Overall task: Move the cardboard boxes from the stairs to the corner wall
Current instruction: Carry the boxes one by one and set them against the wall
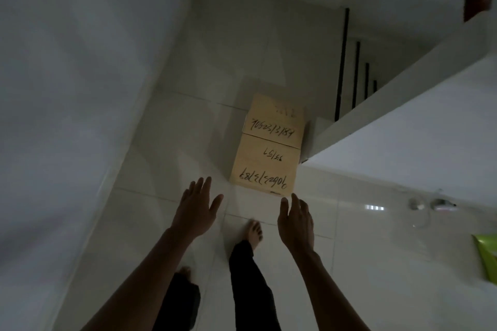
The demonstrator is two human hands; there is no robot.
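A dim stairwell landing with a pale tiled floor [166, 158] fills the view, a plain white wall [61, 75] on the left and a white stair parapet [398, 105] running up on the right, with dark railing bars [342, 62] behind it. Two cardboard boxes sit on the floor end to end, touching each other, tucked against the foot of the parapet. The near box [265, 164] carries handwritten numbers seen upside down; the far box [274, 119] bears similar writing.

Both bare arms reach forward and down. The left hand [197, 209] is spread, fingers apart and holding nothing, just left of and below the near box's front left corner, not touching it. The right hand [295, 220] is likewise spread and empty, its fingertips just below the near box's front right corner; whether they touch the edge is hard to tell. The near box lies between and just beyond the two hands.

Bare feet in dark trousers [250, 277] stand on the tiles below the hands. A green object [488, 255] shows at the right edge.
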